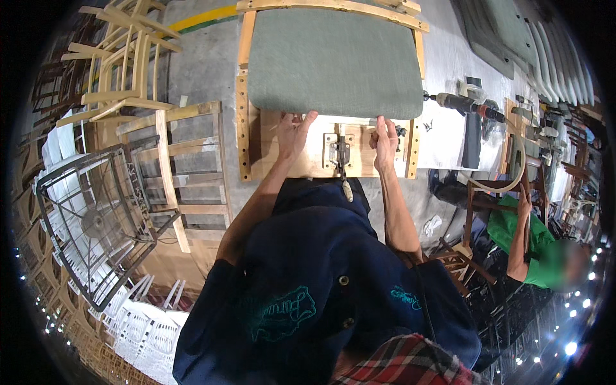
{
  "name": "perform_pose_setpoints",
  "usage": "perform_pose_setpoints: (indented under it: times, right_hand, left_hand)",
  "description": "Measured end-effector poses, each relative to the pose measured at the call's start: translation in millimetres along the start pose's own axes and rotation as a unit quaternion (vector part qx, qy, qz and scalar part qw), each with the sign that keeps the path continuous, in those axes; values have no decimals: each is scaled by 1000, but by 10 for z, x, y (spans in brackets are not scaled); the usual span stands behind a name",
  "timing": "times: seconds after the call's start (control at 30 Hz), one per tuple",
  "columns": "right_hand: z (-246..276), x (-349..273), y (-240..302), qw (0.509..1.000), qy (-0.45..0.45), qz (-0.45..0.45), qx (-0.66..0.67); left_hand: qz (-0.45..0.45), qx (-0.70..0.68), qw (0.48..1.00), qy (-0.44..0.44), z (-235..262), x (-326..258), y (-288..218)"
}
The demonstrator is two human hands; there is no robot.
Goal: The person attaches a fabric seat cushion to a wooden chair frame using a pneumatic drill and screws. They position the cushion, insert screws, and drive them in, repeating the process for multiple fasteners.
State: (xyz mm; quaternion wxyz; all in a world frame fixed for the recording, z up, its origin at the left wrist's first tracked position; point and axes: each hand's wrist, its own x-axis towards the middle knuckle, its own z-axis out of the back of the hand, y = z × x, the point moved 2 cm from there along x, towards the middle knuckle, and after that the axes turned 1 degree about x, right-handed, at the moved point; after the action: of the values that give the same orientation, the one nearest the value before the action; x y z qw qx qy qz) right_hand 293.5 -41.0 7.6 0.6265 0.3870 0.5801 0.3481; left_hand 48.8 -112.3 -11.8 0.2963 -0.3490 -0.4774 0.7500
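A grey-green fabric-covered chair panel (333, 61) lies across a wooden jig frame (244, 144) in front of me. My left hand (296, 133) holds its near edge left of centre, with the thumb at the edge and the other fingers partly hidden below. Farther right along the same edge, my right hand (385, 142) grips it in a similar way. Between my hands a metal toggle clamp (340, 154) is fixed to the light wooden board (273, 160), its handle pointing toward me.
To the right, a power screwdriver (465, 106) with a hose lies on a white-covered table (439, 141). Stacked padded panels (545, 54) stand at far right. A co-worker in green (510, 231) handles a brown chair. A floor fan (96, 221), pallet (183, 154) and wooden chair frames (131, 64) occupy the left.
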Motion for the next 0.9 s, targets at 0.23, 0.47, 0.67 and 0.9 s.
perform_pose_setpoints:
  times: [0.23,0.47,0.67,0.9]
  right_hand:
    - [54,-154,778,841,-123,350,-393]
    - [-391,735,1039,670,33,466,-577]
    - [-462,1146,727,658,65,423,-619]
    - [-437,1291,620,673,68,435,-594]
  left_hand:
    - [-231,156,956,-90,367,-170,-739]
    - [-358,414,837,24,87,754,-928]
    - [-288,472,830,71,-89,950,-662]
    - [-298,432,848,80,-138,1018,-549]
